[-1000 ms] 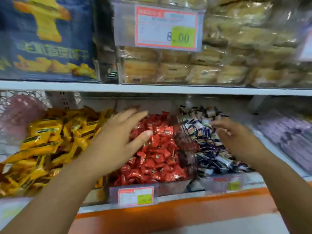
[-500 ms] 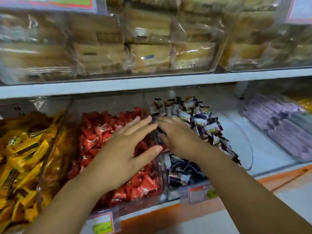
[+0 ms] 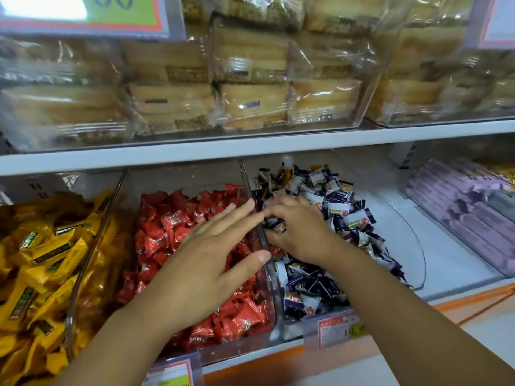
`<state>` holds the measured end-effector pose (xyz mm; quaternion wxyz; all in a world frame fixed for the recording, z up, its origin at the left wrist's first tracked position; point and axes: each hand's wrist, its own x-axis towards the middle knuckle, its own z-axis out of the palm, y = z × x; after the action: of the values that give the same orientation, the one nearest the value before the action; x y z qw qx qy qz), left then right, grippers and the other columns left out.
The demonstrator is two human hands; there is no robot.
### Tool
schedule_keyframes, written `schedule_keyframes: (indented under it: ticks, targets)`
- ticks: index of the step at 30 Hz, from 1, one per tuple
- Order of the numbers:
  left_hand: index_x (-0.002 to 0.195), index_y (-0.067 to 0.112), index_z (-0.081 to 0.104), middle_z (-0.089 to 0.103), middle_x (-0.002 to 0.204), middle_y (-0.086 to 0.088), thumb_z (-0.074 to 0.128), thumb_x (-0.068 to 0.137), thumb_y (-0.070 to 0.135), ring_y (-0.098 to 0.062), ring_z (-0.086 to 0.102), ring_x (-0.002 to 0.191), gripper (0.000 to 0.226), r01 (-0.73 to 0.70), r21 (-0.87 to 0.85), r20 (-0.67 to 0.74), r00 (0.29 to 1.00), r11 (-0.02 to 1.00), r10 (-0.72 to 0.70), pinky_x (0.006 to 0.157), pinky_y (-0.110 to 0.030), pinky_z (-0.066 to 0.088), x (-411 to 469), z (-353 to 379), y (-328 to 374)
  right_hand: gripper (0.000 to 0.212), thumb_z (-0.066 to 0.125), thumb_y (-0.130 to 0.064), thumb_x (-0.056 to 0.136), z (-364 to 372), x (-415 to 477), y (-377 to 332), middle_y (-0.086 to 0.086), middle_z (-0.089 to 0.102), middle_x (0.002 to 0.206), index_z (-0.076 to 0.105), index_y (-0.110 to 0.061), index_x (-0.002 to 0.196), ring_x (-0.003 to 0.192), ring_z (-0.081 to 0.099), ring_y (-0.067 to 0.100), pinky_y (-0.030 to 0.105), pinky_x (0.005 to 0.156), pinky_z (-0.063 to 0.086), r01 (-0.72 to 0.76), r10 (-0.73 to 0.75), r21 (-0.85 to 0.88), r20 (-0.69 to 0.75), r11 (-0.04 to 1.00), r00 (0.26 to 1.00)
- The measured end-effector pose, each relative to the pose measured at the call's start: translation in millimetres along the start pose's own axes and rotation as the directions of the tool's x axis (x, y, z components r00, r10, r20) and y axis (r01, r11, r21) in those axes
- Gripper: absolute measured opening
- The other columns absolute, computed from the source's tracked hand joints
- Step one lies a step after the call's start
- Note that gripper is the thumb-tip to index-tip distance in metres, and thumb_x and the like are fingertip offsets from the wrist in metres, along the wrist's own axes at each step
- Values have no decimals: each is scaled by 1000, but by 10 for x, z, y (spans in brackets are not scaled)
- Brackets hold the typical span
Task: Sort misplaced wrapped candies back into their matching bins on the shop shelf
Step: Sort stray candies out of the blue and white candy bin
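Head camera shows a small dark-wrapped candy (image 3: pixel 278 227) pinched between the curled thumb and forefinger of the right hand (image 3: pixel 299 229), at the left edge of the navy-and-white candies (image 3: pixel 342 215) heaped in their clear bin, just beside the bin wall (image 3: pixel 276 296). The left hand (image 3: pixel 211 263) hovers flat over the red candies (image 3: pixel 158 232) in the next bin — fingers straight and spread, holding nothing, tips reaching that wall. Yellow-wrapped bars (image 3: pixel 41 254) fill the bin further left, purple packs (image 3: pixel 468 207) lie to the right, and bagged cakes (image 3: pixel 250 101) sit on the shelf above.
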<state>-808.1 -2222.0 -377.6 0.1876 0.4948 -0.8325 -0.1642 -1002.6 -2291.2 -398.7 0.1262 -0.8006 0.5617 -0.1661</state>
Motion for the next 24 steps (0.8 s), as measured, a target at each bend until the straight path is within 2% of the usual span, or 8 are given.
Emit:
schedule_keyframes:
  ticks: [3, 6, 10, 15, 18, 21, 23, 24]
  targets:
    - [142, 62, 12, -6, 146, 47, 21, 82, 81, 20, -10, 136, 64, 9, -36, -11, 1000, 999, -9, 116, -24, 2, 15, -9, 17, 17, 65, -43, 81, 3, -71, -62, -3, 48, 112, 56, -48, 95, 112, 41, 19, 37, 97, 36, -67, 68, 221, 3, 973, 998]
    - [143, 55, 22, 4, 148, 44, 31, 79, 75, 20, -6, 136, 67, 30, -72, -31, 999, 997, -33, 118, -23, 4, 11, -28, 60, 9, 66, -43, 78, -37, -127, -69, -1, 57, 105, 57, -44, 79, 102, 54, 15, 37, 91, 46, -65, 76, 365, -18, 929, 997]
    - [142, 52, 29, 14, 146, 40, 36, 76, 72, 18, 5, 137, 69, 48, -101, -116, 992, 994, -59, 114, -15, 7, -12, -67, 111, 2, 68, -27, 88, -325, -255, -62, -16, 69, 99, 70, -26, 89, 87, 59, -11, 15, 79, 42, -41, 109, 590, -80, 806, 991]
    - [140, 46, 39, 31, 131, 35, 43, 82, 61, 13, 23, 126, 60, 37, -84, -253, 966, 996, -57, 100, -3, 9, 43, -102, 218, 9, 67, -15, 89, -567, -420, -71, -4, 72, 86, 70, -23, 89, 75, 67, 6, 21, 69, 51, 27, 195, 731, -217, 681, 956]
    - [140, 42, 42, 35, 123, 32, 53, 84, 55, 11, 24, 117, 59, 7, -12, -283, 959, 1000, -11, 101, -11, 17, 126, -104, 310, 14, 67, -11, 88, -583, -520, -174, -4, 72, 84, 70, -25, 86, 75, 65, 8, 20, 70, 52, 73, 146, 759, -217, 647, 965]
    - [132, 39, 53, 51, 115, 27, 61, 86, 44, 6, 38, 111, 48, -6, -34, -283, 959, 999, -4, 93, -15, 31, 174, -94, 354, 13, 67, -9, 87, -571, -594, -287, -3, 73, 84, 71, -21, 90, 76, 67, 10, 20, 74, 53, 99, 103, 813, -191, 574, 976]
    - [121, 37, 63, 56, 102, 27, 64, 87, 36, 5, 47, 99, 34, -9, -86, -331, 943, 996, -21, 85, -10, 36, 165, -111, 348, 16, 64, -11, 89, -593, -592, -284, -2, 74, 89, 70, -21, 100, 81, 69, 11, 23, 78, 55, 85, 120, 835, -177, 544, 977]
    - [116, 37, 65, 56, 97, 28, 64, 87, 34, 6, 50, 93, 29, 1, -118, -359, 933, 993, -43, 82, -5, 34, 153, -134, 338, 18, 63, -14, 91, -595, -577, -245, -3, 73, 94, 69, -23, 106, 85, 69, 10, 24, 80, 55, 59, 129, 808, -165, 586, 978]
